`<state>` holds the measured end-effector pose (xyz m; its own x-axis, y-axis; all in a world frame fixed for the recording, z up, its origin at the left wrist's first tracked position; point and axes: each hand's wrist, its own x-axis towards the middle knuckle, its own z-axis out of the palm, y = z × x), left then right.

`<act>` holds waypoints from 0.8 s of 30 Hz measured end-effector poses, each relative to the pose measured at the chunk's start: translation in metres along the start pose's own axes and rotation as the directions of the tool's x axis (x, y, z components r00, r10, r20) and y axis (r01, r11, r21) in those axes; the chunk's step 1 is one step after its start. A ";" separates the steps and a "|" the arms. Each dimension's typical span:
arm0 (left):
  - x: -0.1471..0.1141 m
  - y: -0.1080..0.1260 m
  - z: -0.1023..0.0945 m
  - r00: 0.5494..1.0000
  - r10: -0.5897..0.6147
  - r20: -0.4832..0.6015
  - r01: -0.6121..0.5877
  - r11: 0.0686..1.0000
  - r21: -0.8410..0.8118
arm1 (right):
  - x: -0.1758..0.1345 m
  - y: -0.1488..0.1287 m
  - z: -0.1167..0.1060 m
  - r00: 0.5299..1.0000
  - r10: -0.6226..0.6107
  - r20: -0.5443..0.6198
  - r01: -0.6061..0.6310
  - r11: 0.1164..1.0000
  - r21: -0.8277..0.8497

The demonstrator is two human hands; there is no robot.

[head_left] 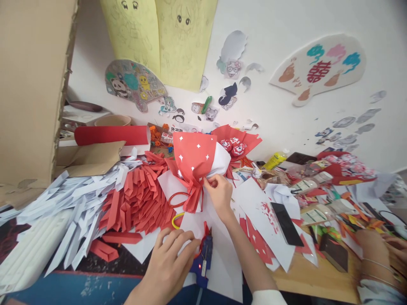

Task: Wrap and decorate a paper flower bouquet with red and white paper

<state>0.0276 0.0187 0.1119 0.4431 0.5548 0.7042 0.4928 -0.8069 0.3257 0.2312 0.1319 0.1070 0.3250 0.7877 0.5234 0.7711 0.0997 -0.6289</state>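
Note:
A bouquet wrapped in red paper with white stars (193,152) stands in the middle of the table, gathered at its lower end. My right hand (220,194) pinches the wrapper near that gathered neck, from the right. Closer to me is my left hand (167,262), its fingers bent but apart, with nothing visible in them. It is beside a blue glue gun (205,254) with a small red light, and hides part of it. Scissors with a yellow handle (176,221) lie partly covered behind the left hand. A red loop (178,199) is beside the bouquet's neck.
Folded red paper strips (136,199) and white strips (79,199) are heaped at left. A second red bouquet (238,146) stands behind. At right are a black phone (286,224), bottles (313,182) and another person's arm (375,254). A cardboard sheet (32,93) rises at far left.

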 end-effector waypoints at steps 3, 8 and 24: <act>-0.007 -0.006 -0.001 0.999 0.000 0.037 0.000 1.000 0.013 | -0.001 0.002 -0.008 0.999 0.042 -0.009 -0.042 0.998 0.046; -0.014 -0.008 0.001 0.998 -0.018 0.054 0.018 1.000 -0.013 | -0.001 0.003 -0.012 0.996 -0.009 0.087 0.013 0.998 -0.054; -0.036 -0.022 0.005 0.982 -0.191 0.003 0.190 0.979 0.077 | -0.028 0.001 -0.045 0.933 0.177 0.312 -0.187 0.982 0.002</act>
<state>0.0045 0.0176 0.0762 0.3431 0.6995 0.6269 0.6244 -0.6685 0.4041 0.2475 0.0824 0.1172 0.2688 0.9427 0.1978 0.6957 -0.0479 -0.7168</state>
